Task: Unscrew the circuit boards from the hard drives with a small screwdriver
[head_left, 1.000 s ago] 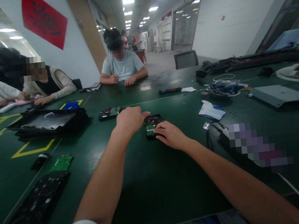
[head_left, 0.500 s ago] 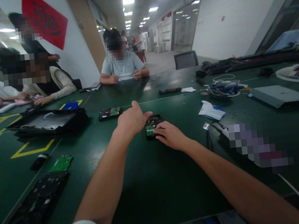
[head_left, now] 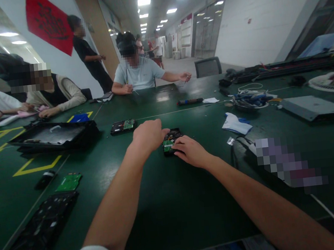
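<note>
A small black hard drive (head_left: 168, 146) with a green circuit board lies flat on the dark green table in front of me. My right hand (head_left: 191, 150) is at its right side, with fingertips over the board and the thumb low against the near right edge, gripping it. My left hand (head_left: 150, 135) is held just above the drive's left side, fingers curled down and closed. Its fingertips point away from me, so whatever they hold is hidden. A second hard drive (head_left: 123, 126) with a green board lies beyond my left hand.
On the left are a black tray (head_left: 57, 135), a loose green circuit board (head_left: 69, 182) and a black casing (head_left: 42, 225). To the right lie a white glove (head_left: 236, 123), a grey metal box (head_left: 316, 107) and a dark screwdriver-like tool (head_left: 190, 101). A co-worker (head_left: 137, 70) sits opposite.
My left hand's raised finger has curled down; my right hand and the hard drive stay put. Opposite, the co-worker's arm has stretched outward, and a standing person has moved right.
</note>
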Action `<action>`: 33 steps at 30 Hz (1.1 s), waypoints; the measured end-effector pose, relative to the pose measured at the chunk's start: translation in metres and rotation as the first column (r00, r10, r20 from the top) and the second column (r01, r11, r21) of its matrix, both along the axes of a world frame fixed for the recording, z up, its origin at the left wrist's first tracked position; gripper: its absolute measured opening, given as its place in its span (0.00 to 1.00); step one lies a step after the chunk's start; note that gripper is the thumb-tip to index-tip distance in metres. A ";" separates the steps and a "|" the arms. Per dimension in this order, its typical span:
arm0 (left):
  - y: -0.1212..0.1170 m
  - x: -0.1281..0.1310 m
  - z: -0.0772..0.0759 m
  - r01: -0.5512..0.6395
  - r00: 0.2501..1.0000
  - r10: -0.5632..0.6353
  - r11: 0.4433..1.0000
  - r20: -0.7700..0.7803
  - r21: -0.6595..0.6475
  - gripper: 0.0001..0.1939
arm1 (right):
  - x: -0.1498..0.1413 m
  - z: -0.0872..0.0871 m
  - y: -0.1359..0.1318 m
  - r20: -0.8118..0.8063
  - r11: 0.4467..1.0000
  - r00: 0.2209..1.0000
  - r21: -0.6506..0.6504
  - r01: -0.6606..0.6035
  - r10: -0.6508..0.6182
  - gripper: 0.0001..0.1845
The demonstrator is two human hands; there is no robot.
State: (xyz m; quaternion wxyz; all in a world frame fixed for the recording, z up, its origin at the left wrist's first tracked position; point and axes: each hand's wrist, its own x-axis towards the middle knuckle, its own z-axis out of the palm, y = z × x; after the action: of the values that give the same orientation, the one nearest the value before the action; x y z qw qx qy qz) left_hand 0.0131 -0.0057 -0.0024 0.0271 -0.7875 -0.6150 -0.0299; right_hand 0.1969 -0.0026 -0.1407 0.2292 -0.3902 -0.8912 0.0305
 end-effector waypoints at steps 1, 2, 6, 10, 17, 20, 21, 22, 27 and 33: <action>-0.001 0.002 0.001 -0.055 0.998 0.055 0.998 -0.024 0.009 0.24 | 0.000 0.000 0.000 -0.002 1.000 1.000 0.000 -0.003 0.003 0.12; -0.001 0.003 0.002 -0.090 0.995 0.091 0.996 -0.050 0.020 0.28 | 0.000 0.000 0.000 -0.005 1.000 1.000 0.000 -0.004 0.004 0.12; 0.001 0.001 0.000 -0.033 0.994 0.036 0.999 -0.098 0.033 0.25 | 0.000 0.002 -0.001 -0.001 1.000 1.000 -0.005 0.006 -0.006 0.12; 0.003 -0.006 -0.004 0.174 0.983 -0.173 0.984 -0.059 0.021 0.14 | -0.001 0.001 -0.001 0.016 1.000 1.000 -0.011 0.014 -0.014 0.12; -0.006 0.001 0.003 0.089 0.994 -0.089 0.996 -0.069 -0.002 0.21 | 0.000 0.000 0.000 0.007 1.000 1.000 0.003 -0.004 0.004 0.12; -0.004 0.003 0.002 -0.045 0.997 0.046 0.999 -0.066 0.017 0.28 | 0.000 0.000 0.000 0.011 1.000 1.000 0.002 0.000 0.000 0.11; -0.002 0.003 0.001 -0.058 0.996 0.059 0.998 -0.062 0.023 0.29 | -0.001 0.000 0.000 0.012 1.000 1.000 -0.001 0.005 -0.005 0.11; -0.001 0.002 0.000 -0.050 0.997 0.051 0.998 -0.056 0.029 0.28 | -0.001 0.000 0.000 0.012 1.000 1.000 -0.005 0.011 -0.011 0.12; 0.002 -0.002 -0.003 0.163 0.987 -0.163 0.987 0.001 0.009 0.16 | -0.001 0.001 0.000 0.013 1.000 1.000 -0.007 0.009 -0.009 0.12; -0.001 -0.001 0.000 0.206 0.977 -0.204 0.978 0.067 -0.028 0.16 | 0.000 0.003 -0.002 0.020 1.000 1.000 -0.014 0.013 -0.013 0.12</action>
State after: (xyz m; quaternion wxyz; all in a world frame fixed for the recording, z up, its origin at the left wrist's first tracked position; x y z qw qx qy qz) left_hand 0.0122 -0.0066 -0.0023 -0.0094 -0.8457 -0.5316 -0.0472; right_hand 0.1965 -0.0042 -0.1377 0.2179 -0.3978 -0.8907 0.0313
